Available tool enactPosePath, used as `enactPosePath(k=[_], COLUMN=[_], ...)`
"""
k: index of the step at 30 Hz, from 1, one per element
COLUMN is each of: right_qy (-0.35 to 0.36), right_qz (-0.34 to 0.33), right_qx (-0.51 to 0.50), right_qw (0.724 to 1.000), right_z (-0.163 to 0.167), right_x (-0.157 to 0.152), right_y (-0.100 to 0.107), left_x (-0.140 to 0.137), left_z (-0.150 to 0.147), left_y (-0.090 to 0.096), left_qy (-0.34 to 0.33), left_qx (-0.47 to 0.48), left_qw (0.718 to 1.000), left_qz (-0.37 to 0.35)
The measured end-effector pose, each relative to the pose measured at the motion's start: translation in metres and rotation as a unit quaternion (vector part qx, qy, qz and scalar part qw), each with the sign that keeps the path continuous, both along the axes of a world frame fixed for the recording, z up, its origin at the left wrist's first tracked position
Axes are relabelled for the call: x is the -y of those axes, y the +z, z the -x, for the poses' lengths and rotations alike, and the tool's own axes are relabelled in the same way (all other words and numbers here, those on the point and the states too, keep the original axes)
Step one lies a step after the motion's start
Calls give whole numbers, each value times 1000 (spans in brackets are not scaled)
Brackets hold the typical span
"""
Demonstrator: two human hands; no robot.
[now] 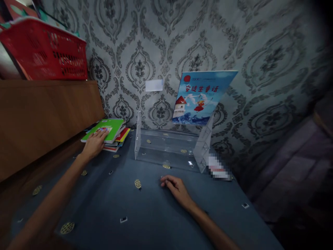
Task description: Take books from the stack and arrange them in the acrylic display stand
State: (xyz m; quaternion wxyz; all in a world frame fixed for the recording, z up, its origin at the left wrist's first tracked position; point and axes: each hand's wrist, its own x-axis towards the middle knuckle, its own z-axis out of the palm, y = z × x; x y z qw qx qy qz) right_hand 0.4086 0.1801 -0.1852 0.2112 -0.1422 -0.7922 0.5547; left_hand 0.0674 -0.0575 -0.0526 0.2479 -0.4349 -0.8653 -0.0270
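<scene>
My left hand (95,142) lies on the green cover of a book (114,126), its fingers stretched over the picture there. That green book tops a small stack of books (122,137) at the left of the table. My right hand (177,189) rests near the middle of the table with loosely curled fingers and nothing visible in them. Beyond it stands a clear acrylic rack (166,149) with upright side panels. A blue picture book (200,100) with red Chinese characters stands upright at the rack's right end.
A blue-grey cloth (151,211) with pineapple prints covers the table. A wooden cabinet (47,114) on the left bears a red plastic basket (49,48). Patterned wallpaper with a white label (154,85) is behind the rack. A blurred-out paper item (218,168) lies right of it.
</scene>
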Motion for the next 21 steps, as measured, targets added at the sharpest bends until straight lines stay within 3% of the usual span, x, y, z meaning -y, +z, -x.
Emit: enactPosePath(k=[4, 7, 11, 14, 17, 21], right_qy=[47, 122, 165, 196, 159, 88], right_qz=[20, 136, 391, 487, 499, 472], right_qx=[-5, -2, 33, 35, 13, 10], right_qw=[999, 983, 905, 851, 852, 877], right_z=[25, 77, 159, 198, 206, 182], right_x=[15, 41, 80, 98, 105, 109], right_y=[13, 34, 64, 77, 69, 36], left_x=[2, 4, 16, 36, 61, 86], left_z=[-26, -53, -85, -110, -141, -185], left_y=[-8, -19, -41, -66, -98, -137], left_qy=[9, 15, 5, -11, -38, -102], left_qx=[-28, -39, -41, -64, -117, -116], left_qw=[1000, 999, 998, 996, 989, 985], left_qz=[6, -9, -42, -64, -79, -74])
